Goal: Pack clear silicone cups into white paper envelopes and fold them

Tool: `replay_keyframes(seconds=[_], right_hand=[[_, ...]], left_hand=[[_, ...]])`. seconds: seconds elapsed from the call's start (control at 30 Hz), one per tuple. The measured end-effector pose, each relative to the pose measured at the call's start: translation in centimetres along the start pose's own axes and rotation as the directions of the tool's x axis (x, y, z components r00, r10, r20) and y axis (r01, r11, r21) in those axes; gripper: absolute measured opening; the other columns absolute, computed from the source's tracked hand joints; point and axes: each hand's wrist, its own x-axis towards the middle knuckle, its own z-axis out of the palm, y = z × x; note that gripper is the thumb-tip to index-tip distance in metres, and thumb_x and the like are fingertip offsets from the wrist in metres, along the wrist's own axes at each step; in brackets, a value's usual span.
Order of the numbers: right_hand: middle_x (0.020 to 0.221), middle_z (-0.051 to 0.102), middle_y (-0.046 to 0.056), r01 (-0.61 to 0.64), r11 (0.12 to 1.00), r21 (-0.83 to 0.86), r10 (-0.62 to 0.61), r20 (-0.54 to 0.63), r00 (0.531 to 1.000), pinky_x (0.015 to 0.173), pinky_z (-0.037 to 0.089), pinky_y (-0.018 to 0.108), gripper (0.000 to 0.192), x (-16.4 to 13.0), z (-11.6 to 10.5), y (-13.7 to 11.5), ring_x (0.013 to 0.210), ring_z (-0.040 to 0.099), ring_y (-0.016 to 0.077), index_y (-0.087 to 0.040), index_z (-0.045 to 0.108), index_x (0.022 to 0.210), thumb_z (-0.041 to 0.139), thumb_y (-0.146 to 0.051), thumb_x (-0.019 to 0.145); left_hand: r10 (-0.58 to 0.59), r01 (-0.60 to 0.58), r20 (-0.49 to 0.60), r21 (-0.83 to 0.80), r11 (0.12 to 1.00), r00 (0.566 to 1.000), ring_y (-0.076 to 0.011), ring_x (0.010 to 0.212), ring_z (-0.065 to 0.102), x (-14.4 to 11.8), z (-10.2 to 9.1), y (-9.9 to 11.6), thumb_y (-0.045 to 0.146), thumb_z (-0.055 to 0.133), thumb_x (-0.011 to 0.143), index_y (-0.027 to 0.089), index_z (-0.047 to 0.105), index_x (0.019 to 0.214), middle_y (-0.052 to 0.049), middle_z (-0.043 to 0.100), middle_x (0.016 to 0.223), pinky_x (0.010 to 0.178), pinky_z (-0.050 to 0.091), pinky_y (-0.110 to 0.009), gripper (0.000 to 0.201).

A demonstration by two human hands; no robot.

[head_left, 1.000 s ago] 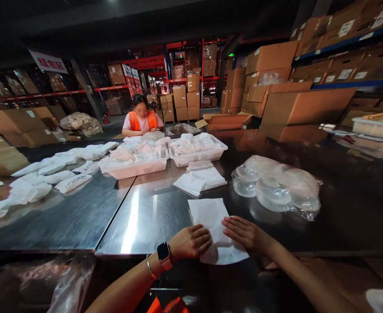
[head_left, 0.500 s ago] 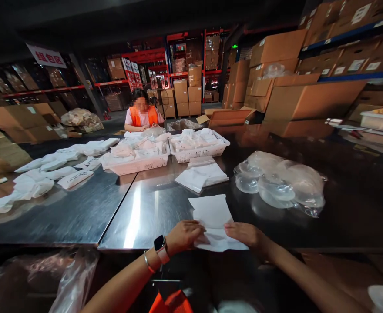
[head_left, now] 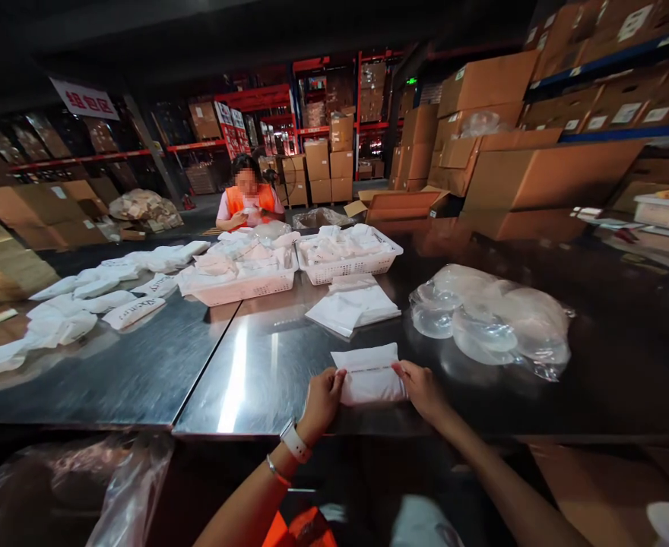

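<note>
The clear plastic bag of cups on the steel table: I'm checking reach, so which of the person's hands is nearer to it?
Right. The right hand grips the folded white packet just left of the clear plastic bag; the left hand holds the packet's far end.

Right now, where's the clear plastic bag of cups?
The clear plastic bag lies on the steel table, right of the white packet held by both hands.

two white baskets [head_left: 243,289], two hands [head_left: 324,395]

Glossy smooth metal table [head_left: 255,372], matt white packet [head_left: 369,376], clear shiny plastic bag [head_left: 494,319]
</note>
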Motion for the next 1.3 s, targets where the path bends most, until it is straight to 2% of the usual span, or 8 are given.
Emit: replay_keyframes(seconds=[0.47, 0.6, 0.7, 0.77, 0.8, 1.1, 1.2, 1.3], right_hand=[[0.05, 0.05, 0.003, -0.084, 0.996, -0.016, 0.085, 0.015, 0.996, 0.052, 0.027, 0.029, 0.057, 0.7, 0.1, 0.1, 0.051, 0.038, 0.0143, -0.022, 0.041, 0.056, 0.025, -0.068, 0.085], [0.05, 0.054, 0.004, -0.079, 0.997, -0.012, 0.079, 0.023, 0.997, 0.051, 0.029, 0.029, 0.056, 0.8, 0.3, 0.4, 0.05, 0.043, 0.0154, -0.022, 0.045, 0.055, 0.027, -0.066, 0.085], [0.054, 0.058, 0.005, -0.066, 0.998, -0.002, 0.066, 0.028, 0.997, 0.051, 0.031, 0.029, 0.057, 0.9, 0.4, 0.6, 0.051, 0.048, 0.0167, -0.021, 0.05, 0.058, 0.027, -0.065, 0.085], [0.054, 0.058, 0.005, -0.059, 0.998, -0.003, 0.059, 0.018, 0.998, 0.051, 0.033, 0.029, 0.058, 1.0, 0.5, 0.9, 0.051, 0.05, 0.0171, -0.021, 0.051, 0.057, 0.027, -0.067, 0.084], [0.053, 0.058, 0.005, -0.061, 0.998, -0.01, 0.061, 0.0, 0.998, 0.05, 0.034, 0.028, 0.059, 1.1, 0.6, 1.2, 0.051, 0.05, 0.0172, -0.022, 0.05, 0.056, 0.027, -0.069, 0.084], [0.074, 0.065, 0.014, -0.189, 0.976, -0.111, 0.138, -0.357, 0.924, 0.059, 0.048, 0.04, 0.07, 1.5, 0.7, 3.0, 0.065, 0.063, 0.0285, -0.016, 0.059, 0.092, 0.026, -0.077, 0.081], [0.119, 0.062, 0.019, 0.026, 0.989, -0.143, -0.07, -0.311, 0.948, 0.087, 0.051, 0.043, 0.06, 0.9, 1.4, 2.7, 0.111, 0.06, 0.0287, -0.014, 0.059, 0.116, 0.022, -0.056, 0.095], [0.131, 0.057, 0.019, 0.222, 0.95, -0.221, -0.25, -0.107, 0.962, 0.101, 0.046, 0.047, 0.057, -0.1, 2.9, 3.1, 0.125, 0.052, 0.0275, -0.012, 0.056, 0.128, 0.021, -0.046, 0.099]], left_hand=[[-0.104, 0.111, -0.043, 0.219, 0.969, 0.994, -0.0153, 0.052, 0.046, 0.6, -0.4, 0.9, 0.053, 0.051, 0.089, 0.017, 0.054, 0.06, -0.001, 0.052, 0.054, 0.052, 0.027, -0.027, 0.046], [0.196, -0.107, -0.123, 0.513, 0.852, 0.973, -0.0233, 0.081, 0.061, 0.5, -1.1, 3.6, 0.036, 0.044, 0.098, 0.015, 0.062, 0.097, -0.009, 0.066, 0.087, 0.07, 0.043, -0.033, 0.028], [0.565, -0.627, 0.302, 0.534, 0.567, 0.768, -0.0231, 0.117, 0.054, 1.1, -0.2, 5.1, 0.031, 0.039, 0.101, 0.019, 0.059, 0.117, -0.009, 0.063, 0.122, 0.102, 0.038, -0.04, 0.029], [0.595, -0.783, 0.51, 0.438, 0.442, 0.622, -0.0237, 0.128, 0.046, 1.7, 0.8, 5.3, 0.043, 0.043, 0.099, 0.022, 0.054, 0.129, -0.007, 0.054, 0.137, 0.111, 0.031, -0.044, 0.038], [0.571, -0.797, 0.555, 0.427, 0.427, 0.604, -0.0247, 0.131, 0.043, 1.9, 1.3, 5.1, 0.049, 0.044, 0.098, 0.023, 0.05, 0.134, -0.007, 0.05, 0.141, 0.112, 0.03, -0.046, 0.045], [0.473, -0.744, 0.582, 0.434, 0.508, 0.662, -0.0258, 0.14, 0.032, 2.7, 1.9, 2.5, 0.06, 0.05, 0.091, 0.016, 0.029, 0.148, -0.011, 0.038, 0.151, 0.117, 0.02, -0.051, 0.075], [0.468, -0.742, 0.591, 0.399, 0.538, 0.657, -0.0259, 0.14, 0.032, 2.8, 1.7, 2.5, 0.055, 0.05, 0.093, 0.016, 0.032, 0.147, -0.012, 0.04, 0.149, 0.117, 0.018, -0.052, 0.069], [0.445, -0.701, 0.559, 0.418, 0.578, 0.7, -0.0255, 0.138, 0.035, 2.7, 1.8, 2.8, 0.041, 0.05, 0.096, 0.018, 0.037, 0.143, -0.011, 0.045, 0.146, 0.117, 0.017, -0.056, 0.054]])
